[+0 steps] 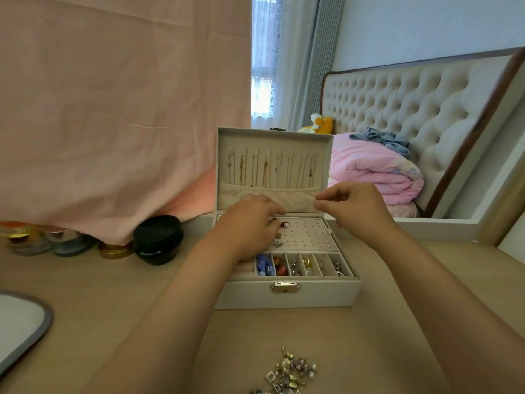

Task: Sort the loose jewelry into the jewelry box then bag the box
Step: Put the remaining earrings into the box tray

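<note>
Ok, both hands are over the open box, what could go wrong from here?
1. The right hand pinches by the lid pocket; anything held is too small to see and could drop unnoticed.
2. The left hand partly covers the earring panel and may knock studs loose.
3. The pile lies nearer the person than the box; a hand pulling back might scatter it.

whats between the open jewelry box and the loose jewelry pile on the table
Only bare tabletop between jewelry box and pile, in the head view.
</note>
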Demonstrator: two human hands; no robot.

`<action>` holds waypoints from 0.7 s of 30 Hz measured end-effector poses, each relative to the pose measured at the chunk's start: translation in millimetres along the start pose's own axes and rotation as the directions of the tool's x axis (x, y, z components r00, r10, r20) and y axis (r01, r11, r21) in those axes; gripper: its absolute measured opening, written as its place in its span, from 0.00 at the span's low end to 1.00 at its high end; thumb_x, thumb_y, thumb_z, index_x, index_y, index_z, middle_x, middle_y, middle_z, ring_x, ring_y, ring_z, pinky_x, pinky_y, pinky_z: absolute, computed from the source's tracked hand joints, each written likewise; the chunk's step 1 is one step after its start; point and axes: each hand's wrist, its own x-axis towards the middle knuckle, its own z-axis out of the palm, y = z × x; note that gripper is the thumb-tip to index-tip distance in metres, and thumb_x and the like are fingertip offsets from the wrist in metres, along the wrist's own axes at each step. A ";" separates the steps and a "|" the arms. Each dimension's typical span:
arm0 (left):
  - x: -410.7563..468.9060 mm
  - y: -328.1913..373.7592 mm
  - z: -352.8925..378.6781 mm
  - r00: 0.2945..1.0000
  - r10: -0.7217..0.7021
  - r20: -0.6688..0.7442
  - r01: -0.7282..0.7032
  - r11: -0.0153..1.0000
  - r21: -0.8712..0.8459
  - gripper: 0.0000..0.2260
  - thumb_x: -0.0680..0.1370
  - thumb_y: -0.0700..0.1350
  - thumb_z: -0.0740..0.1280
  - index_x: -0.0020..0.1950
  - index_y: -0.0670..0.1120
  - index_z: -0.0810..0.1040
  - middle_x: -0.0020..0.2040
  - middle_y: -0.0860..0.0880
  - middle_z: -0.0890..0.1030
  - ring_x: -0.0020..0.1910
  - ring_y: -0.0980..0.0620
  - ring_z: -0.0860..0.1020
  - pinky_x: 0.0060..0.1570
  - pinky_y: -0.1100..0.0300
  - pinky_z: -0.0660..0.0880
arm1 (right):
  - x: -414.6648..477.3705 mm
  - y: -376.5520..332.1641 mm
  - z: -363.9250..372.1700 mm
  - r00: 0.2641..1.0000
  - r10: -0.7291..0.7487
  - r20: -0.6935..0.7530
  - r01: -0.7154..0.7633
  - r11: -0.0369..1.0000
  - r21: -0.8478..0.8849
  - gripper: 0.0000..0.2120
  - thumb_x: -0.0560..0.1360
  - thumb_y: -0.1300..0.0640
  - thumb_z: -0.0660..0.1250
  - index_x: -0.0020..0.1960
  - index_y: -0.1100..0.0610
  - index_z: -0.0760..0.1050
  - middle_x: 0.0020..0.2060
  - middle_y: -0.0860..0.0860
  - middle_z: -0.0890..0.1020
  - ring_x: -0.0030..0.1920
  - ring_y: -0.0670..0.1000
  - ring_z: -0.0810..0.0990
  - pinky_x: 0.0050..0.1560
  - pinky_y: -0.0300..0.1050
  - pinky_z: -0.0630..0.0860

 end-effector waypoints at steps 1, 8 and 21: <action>0.4 -2.1 1.5 1.000 -0.002 0.025 0.002 1.000 -0.002 0.17 0.83 0.50 0.61 0.72 0.56 0.73 0.72 0.55 0.72 0.72 0.53 0.65 0.72 0.50 0.62 | 3.9 -0.3 2.2 1.000 -0.017 0.020 0.018 0.999 -0.047 0.05 0.71 0.58 0.78 0.43 0.49 0.85 0.38 0.43 0.85 0.32 0.35 0.79 0.40 0.34 0.72; 2.4 -14.0 6.9 0.995 -0.010 0.103 0.014 0.999 -0.036 0.20 0.83 0.49 0.59 0.76 0.56 0.70 0.74 0.55 0.70 0.73 0.52 0.63 0.72 0.53 0.60 | 16.3 -4.0 34.1 0.967 -0.062 0.247 0.154 0.916 -0.371 0.04 0.72 0.55 0.75 0.42 0.46 0.84 0.39 0.39 0.83 0.43 0.40 0.80 0.51 0.44 0.80; -0.5 -26.2 -13.2 0.994 -0.108 0.021 0.110 0.988 -0.112 0.23 0.78 0.39 0.65 0.73 0.52 0.73 0.69 0.51 0.74 0.68 0.52 0.72 0.70 0.53 0.69 | 19.4 -14.9 52.8 0.962 -0.172 0.213 0.220 0.949 -0.227 0.04 0.73 0.54 0.76 0.42 0.45 0.84 0.39 0.39 0.83 0.43 0.38 0.80 0.48 0.39 0.77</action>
